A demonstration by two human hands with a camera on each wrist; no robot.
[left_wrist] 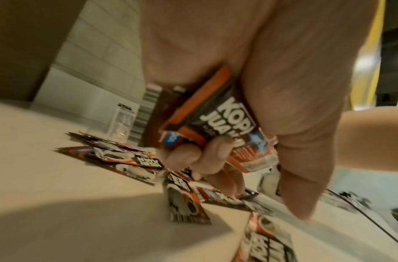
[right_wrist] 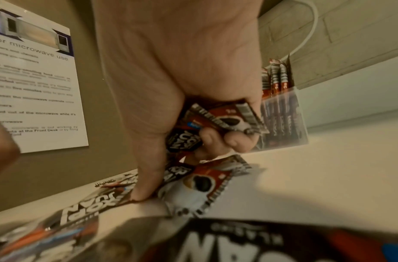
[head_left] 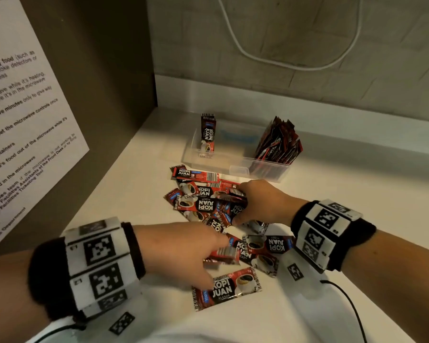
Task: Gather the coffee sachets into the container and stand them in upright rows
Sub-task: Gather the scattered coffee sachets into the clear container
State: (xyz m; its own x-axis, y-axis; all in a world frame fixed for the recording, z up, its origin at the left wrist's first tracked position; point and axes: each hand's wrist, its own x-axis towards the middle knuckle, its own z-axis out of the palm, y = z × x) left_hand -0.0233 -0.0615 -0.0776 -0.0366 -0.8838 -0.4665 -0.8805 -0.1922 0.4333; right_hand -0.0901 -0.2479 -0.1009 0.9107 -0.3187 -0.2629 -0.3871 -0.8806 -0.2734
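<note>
Both wrist views reveal sachets (left_wrist: 227, 120) gripped; head view hides them.

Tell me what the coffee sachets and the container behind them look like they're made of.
Coffee sachets: probably glossy printed plastic or foil film; thin, with crimped, serrated end seals and highlights on the print.
Container: seemingly clear, slightly frosted rigid plastic; the upright sachets inside show through its walls.

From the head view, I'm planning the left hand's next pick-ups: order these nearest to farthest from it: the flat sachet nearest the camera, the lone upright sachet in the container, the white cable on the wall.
1. Flat sachet, just below the left hand.
2. Lone upright sachet, container's left end.
3. White cable, high on the back wall.
</note>
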